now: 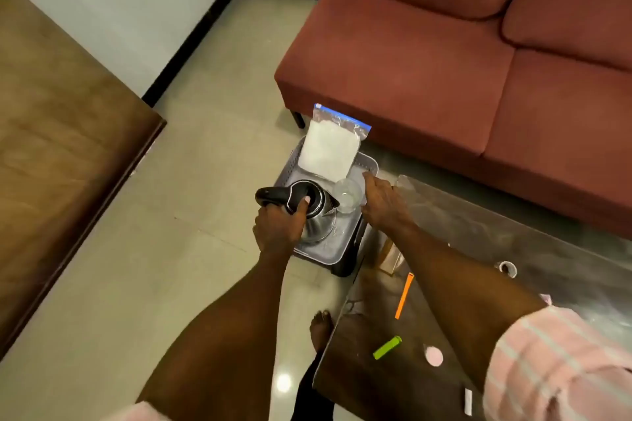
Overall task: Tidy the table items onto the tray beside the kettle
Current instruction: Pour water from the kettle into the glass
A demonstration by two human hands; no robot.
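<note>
Head view: left hand (277,227) grips black handle of kettle (309,207), thumb pressed on lid. Kettle stands inside grey tray (369,162). Just right of grip, clear glass (349,195) in tray; right hand (381,200) beside glass, fingers extended toward tray rim, holding nothing. Beyond grip, zip bag of white powder (330,147) leans on tray's far wall. Nearer than right hand, on glass table (478,232): orange strip (404,296), green lighter (387,347), tape roll (507,267).

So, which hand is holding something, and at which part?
The left hand grips the kettle by its black handle, thumb on the lid. The right hand reaches beside the glass; a hold cannot be told.
</note>
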